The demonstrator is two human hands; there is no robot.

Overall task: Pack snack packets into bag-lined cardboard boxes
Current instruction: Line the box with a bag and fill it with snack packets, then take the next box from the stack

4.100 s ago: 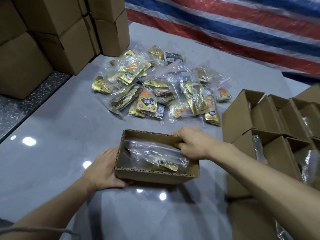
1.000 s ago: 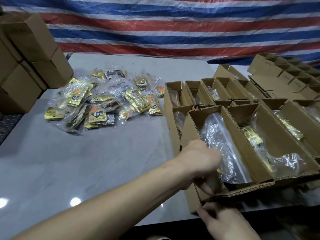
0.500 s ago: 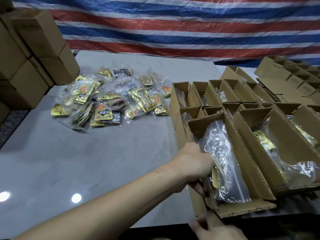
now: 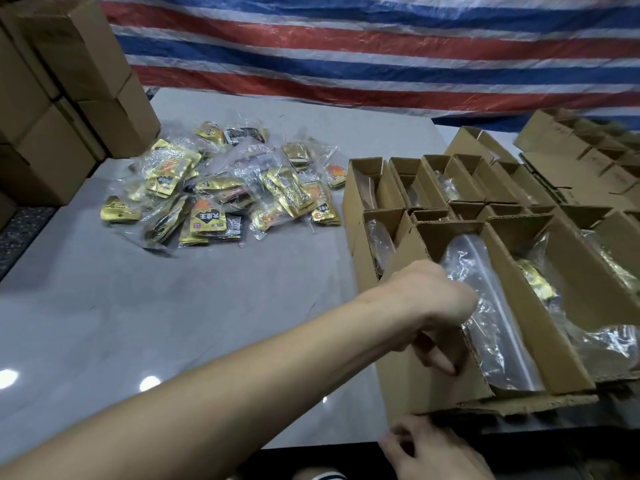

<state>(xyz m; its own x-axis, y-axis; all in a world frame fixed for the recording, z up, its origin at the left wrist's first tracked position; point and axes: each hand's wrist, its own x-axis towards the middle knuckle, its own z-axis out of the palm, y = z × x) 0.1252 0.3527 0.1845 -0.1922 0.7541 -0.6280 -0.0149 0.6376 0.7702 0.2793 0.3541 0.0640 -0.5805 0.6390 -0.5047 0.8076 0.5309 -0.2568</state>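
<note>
The left hand (image 4: 433,306) clamps its fingers on the box (image 4: 415,386) wall. I cannot tell if the right hand (image 4: 436,452) holds anything. A hard pull could tip the box off the table (image 4: 207,323) edge.

A gold snack packet (image 4: 207,221) reads partly "王".

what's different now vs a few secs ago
The box went from in front of the packet pile to the right, into the rows of open boxes. The right hand let go of its wall and now sits below its near flap; the left hand holds its left wall. The pile stayed put.
</note>
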